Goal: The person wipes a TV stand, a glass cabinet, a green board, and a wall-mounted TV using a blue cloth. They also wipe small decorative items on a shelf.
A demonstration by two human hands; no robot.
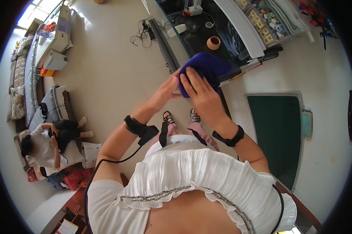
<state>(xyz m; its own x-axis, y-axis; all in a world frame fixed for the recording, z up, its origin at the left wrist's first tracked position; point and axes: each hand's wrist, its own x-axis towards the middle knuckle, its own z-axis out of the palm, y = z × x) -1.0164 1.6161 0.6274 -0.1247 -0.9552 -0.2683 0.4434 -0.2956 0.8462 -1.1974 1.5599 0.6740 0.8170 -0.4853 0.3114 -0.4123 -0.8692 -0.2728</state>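
Note:
A dark blue-purple cloth (205,63) is bunched between my two hands, in front of the black tabletop's near edge. My right hand (203,95) presses on the cloth from above with its fingers spread over it. My left hand (170,86) is at the cloth's left side, its fingers partly hidden and slightly blurred. A pale thing shows between my left hand and the cloth; what it is I cannot tell. Beyond the cloth, a small terracotta pot (213,43) stands on the black tabletop (190,41).
Cables and a power strip (149,30) lie left of the black tabletop. Clear plastic boxes of small items (260,23) stand at the upper right. A green chalkboard (276,137) is on the right wall. Another person (44,146) sits at the far left.

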